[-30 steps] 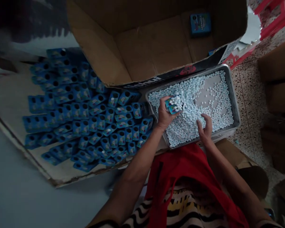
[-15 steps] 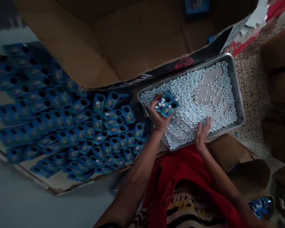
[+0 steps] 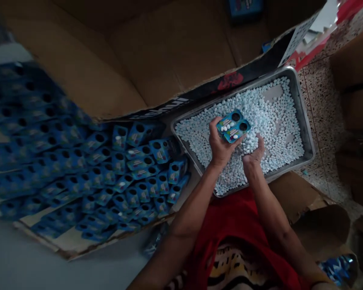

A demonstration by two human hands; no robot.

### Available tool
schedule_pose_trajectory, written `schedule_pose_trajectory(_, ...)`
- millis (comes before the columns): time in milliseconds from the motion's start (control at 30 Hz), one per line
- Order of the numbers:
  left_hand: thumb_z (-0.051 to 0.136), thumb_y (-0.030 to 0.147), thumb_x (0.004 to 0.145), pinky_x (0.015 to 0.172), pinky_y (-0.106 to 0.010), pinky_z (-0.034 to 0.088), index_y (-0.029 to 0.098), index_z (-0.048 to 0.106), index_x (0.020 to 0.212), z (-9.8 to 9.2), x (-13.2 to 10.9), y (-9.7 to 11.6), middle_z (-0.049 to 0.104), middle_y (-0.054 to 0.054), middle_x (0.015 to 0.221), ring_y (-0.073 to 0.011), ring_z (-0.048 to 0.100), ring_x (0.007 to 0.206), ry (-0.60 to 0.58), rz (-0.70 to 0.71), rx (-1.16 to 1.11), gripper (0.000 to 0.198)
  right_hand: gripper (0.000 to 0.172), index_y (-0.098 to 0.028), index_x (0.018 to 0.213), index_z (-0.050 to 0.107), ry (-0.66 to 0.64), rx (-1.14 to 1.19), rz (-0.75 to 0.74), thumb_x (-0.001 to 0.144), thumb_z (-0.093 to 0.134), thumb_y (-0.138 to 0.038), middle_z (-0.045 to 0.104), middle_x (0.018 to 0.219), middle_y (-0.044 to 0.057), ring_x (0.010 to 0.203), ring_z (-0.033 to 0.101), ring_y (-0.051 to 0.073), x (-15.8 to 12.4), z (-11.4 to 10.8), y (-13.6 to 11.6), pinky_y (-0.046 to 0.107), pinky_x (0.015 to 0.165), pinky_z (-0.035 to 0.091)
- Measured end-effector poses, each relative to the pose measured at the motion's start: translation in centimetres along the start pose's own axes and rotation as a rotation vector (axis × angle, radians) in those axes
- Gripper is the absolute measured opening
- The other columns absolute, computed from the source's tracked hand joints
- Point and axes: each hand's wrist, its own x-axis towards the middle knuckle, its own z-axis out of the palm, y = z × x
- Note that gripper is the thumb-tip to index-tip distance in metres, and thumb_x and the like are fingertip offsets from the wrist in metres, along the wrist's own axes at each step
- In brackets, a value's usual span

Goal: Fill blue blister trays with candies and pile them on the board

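Observation:
My left hand [image 3: 220, 147] is closed around a pair of small blue boxes [image 3: 233, 125] lying side by side, each with a round dark hole facing up. Several white pellets rest on top of their printed faces. Close by on the right, my right hand [image 3: 254, 155] is cupped, palm up, with a heap of white pellets [image 3: 250, 144] in it, just beside the boxes' lower right edge. Both hands are over a metal tray [image 3: 310, 149] spread with the same pale pellets [image 3: 286, 117]. The tray's grey bottom shows through in patches.
Many blue boxes [image 3: 142, 173] with holes stand in rows on a cardboard-edged surface at left. A large open carton [image 3: 175, 52] borders the tray at the back, with a blue box [image 3: 245, 8] inside. Another open carton [image 3: 320, 225] sits at lower right above a speckled floor [image 3: 317, 100].
My left hand has moved right with the blue boxes. My right hand has turned from reaching fingers-out over the pellets to palm-up, now cupping a heap of them near the boxes.

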Motion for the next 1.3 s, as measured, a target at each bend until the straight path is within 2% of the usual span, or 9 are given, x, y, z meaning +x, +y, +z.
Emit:
schedule_pose_trajectory(133,0.101,0.051,0.07,0.111,-0.051,0.055,0.028,0.056,0.132,-6.5,1.7,-0.1,0.068,-0.009,0.128,-0.0337,0.068,0.122,-0.118,0.127,0.171,0.081,0.041,-0.023,0.095,0.071,-0.098,0.326,0.286,0.09,0.065,-0.063,0.073,0.077,0.002,0.071,0.069,0.019,-0.4,-1.6,-3.6,0.034,0.065,0.062)
schedule_pose_trajectory(267,0.102,0.041,0.066,0.105,-0.044,0.058,0.027,0.058,0.13,-9.4,0.6,-0.8,0.07,-0.007,0.125,-0.0296,0.07,0.116,-0.166,0.095,0.169,0.079,0.039,-0.025,0.102,0.069,-0.306,0.353,0.228,0.098,0.058,-0.063,0.076,0.09,0.004,0.077,0.07,0.019,-2.0,-0.4,-7.6,0.038,0.073,0.064)
schedule_pose_trajectory(433,0.1,0.031,0.066,0.096,-0.036,0.059,0.027,0.053,0.133,-7.8,-1.7,-0.8,0.069,-0.004,0.124,-0.0244,0.072,0.11,-0.152,-0.021,0.026,0.081,0.051,-0.026,0.114,0.068,-0.489,0.176,0.014,0.1,0.046,-0.071,0.076,0.116,0.01,0.097,0.073,0.025,-3.3,2.9,-10.6,0.051,0.094,0.063)
schedule_pose_trajectory(567,0.1,0.024,0.063,0.095,-0.035,0.059,0.028,0.052,0.132,-6.6,-1.9,0.2,0.069,-0.003,0.126,-0.0244,0.072,0.111,-0.163,-0.061,-0.007,0.084,0.051,-0.028,0.104,0.066,-0.464,-0.003,-0.175,0.101,0.04,-0.072,0.068,0.108,0.009,0.113,0.069,0.028,-3.6,4.6,-11.0,0.054,0.107,0.056)
schedule_pose_trajectory(700,0.1,0.025,0.064,0.1,-0.041,0.058,0.029,0.052,0.133,-6.4,-1.5,1.1,0.068,-0.005,0.129,-0.0275,0.071,0.116,-0.175,-0.052,0.018,0.084,0.044,-0.028,0.084,0.057,-0.413,-0.048,-0.321,0.102,0.043,-0.066,0.059,0.091,0.006,0.097,0.065,0.025,-3.1,6.0,-10.8,0.049,0.101,0.057)
schedule_pose_trajectory(833,0.097,0.024,0.066,0.102,-0.045,0.058,0.028,0.057,0.131,-7.1,-1.4,1.0,0.071,-0.007,0.126,-0.0312,0.07,0.118,-0.22,0.035,0.128,0.076,0.052,-0.028,0.072,0.053,-0.426,0.021,-0.29,0.105,0.038,-0.066,0.051,0.074,0.004,0.082,0.063,0.024,-3.0,7.6,-10.7,0.047,0.093,0.057)
schedule_pose_trajectory(1000,0.085,0.02,0.081,0.12,-0.052,0.048,0.027,0.06,0.131,-8.0,-1.6,0.3,0.071,-0.009,0.132,-0.0321,0.067,0.13,-0.227,0.209,0.137,0.057,0.056,-0.029,0.067,0.048,-0.428,0.042,-0.267,0.108,0.034,-0.064,0.041,0.061,0.001,0.07,0.058,0.023,-4.2,7.5,-10.5,0.045,0.085,0.056)
schedule_pose_trajectory(1133,0.094,0.039,0.079,0.114,-0.047,0.055,0.027,0.052,0.138,-7.5,-2.1,0.2,0.066,-0.011,0.138,-0.0306,0.067,0.133,-0.102,0.066,0.014,0.074,0.044,-0.03,0.084,0.057,-0.348,0.023,-0.265,0.109,0.039,-0.061,0.049,0.068,-0.001,0.07,0.059,0.021,-5.3,6.8,-10.2,0.041,0.082,0.055)
schedule_pose_trajectory(1300,0.098,0.047,0.073,0.104,-0.04,0.061,0.027,0.049,0.139,-6.0,-3.1,-0.1,0.067,-0.01,0.137,-0.0271,0.072,0.122,-0.153,-0.047,-0.082,0.086,0.029,-0.03,0.113,0.067,-0.398,-0.056,-0.184,0.105,0.051,-0.053,0.055,0.067,-0.004,0.071,0.065,0.021,-6.0,6.5,-9.8,0.039,0.082,0.056)
